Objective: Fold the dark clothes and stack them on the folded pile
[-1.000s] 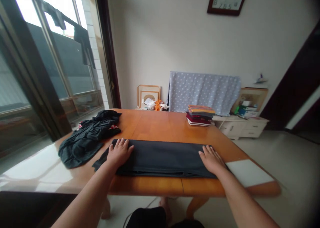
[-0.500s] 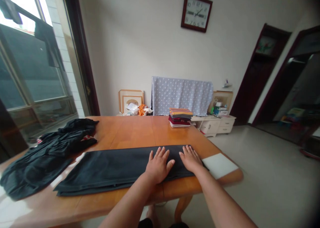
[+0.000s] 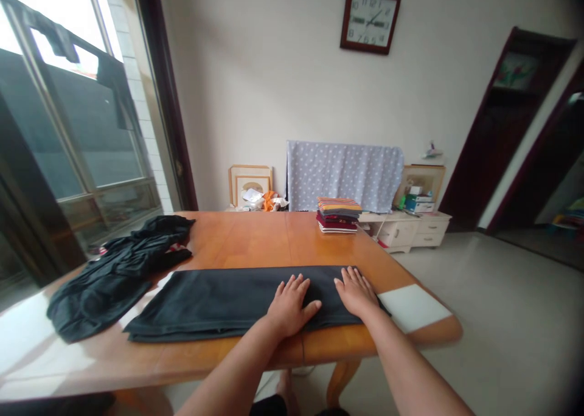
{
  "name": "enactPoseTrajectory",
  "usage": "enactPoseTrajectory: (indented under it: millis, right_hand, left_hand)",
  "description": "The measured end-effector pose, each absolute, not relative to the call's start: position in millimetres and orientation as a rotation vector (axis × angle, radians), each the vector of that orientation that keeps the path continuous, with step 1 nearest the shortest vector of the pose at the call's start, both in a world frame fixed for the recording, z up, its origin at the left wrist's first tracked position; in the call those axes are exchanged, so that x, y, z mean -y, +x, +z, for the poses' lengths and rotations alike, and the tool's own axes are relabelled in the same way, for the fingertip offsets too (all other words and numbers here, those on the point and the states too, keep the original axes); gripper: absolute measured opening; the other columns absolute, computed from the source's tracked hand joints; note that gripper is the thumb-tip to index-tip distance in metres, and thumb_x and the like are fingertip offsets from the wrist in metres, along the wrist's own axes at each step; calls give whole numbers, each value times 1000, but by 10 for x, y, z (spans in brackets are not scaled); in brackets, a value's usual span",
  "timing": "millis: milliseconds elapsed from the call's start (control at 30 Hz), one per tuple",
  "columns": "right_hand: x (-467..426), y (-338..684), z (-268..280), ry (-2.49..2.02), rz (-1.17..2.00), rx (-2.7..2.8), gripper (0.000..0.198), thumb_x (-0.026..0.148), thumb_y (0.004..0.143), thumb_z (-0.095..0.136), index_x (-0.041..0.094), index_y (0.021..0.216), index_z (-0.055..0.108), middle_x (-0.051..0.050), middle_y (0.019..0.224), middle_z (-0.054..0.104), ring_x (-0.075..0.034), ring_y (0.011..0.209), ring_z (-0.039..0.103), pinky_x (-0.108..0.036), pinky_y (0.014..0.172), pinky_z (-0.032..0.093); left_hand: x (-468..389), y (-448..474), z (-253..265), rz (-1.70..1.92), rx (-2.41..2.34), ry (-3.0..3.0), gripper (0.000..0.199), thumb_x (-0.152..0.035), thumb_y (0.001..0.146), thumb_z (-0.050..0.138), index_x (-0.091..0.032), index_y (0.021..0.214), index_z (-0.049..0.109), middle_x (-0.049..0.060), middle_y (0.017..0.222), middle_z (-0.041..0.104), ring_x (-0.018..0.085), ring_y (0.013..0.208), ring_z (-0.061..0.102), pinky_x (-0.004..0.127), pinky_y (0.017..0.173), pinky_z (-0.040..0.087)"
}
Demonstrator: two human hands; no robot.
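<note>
Hands (image 3: 288,306) drawn closer, folded cloth (image 3: 214,300) — beneath

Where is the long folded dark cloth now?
In the head view, the folded dark cloth lies on the table's near side, its right part under the left hand and right hand, crumpled dark clothes to its left.

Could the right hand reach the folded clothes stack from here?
Probably, with a forward reach: nothing stands between the right hand, resting on the dark folded garment, and the folded clothes stack.
</note>
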State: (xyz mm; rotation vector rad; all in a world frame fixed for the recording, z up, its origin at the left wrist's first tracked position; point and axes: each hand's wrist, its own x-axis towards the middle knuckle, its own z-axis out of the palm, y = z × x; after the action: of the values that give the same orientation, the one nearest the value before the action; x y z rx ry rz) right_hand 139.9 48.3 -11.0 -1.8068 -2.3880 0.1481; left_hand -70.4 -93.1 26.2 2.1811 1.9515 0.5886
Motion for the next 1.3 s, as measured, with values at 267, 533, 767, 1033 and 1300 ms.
enactPoseTrajectory:
  millis: [267,533,767,1033,1300]
  right_hand:
    - [-633,1467,-325,-1749,70,2398,72,53,97,25,12,155,33,-15,161,29,-30,150,23,-47,120,19]
    - [-826,1556,-490,-1658,17,2401,70,54,94,30,11,149,45,-18,156,39,-35,146,32,-51,114,31]
    - [-538,1101,59,-1369,124,2191,55,44,89,42,13,129,63,-19,137,59,-33,130,53,-43,108,40]
    - [710,-425,626,-931,1378,1797,35,49,85,59,18,99,70,-10,94,74,-22,83,70,-31,68,55]
    - [1093,-1274,559,-825,2171,1183,44,61,90,54,19,86,63,-5,76,68,-18,74,67,-29,68,54]
  left_hand:
    - [1639,-2046,432,869,-2787,1568,44,-44,97,39,-20,127,60,14,129,62,30,116,59,42,96,46]
    - [2529,-3062,586,550,-3120,740,62,-64,82,48,-16,119,62,23,129,58,44,122,53,54,94,43]
    - [2519,-3234,579,588,-2905,709,48,-56,73,63,-21,104,65,18,116,70,38,110,63,44,86,47]
    - [2345,-2813,684,746,-2935,1044,22,-34,85,53,-26,104,60,9,104,72,29,100,67,35,79,44]
    - [2057,-1971,641,1089,-2366,1818,14,-24,85,55,-24,97,63,6,94,70,22,94,63,30,79,45]
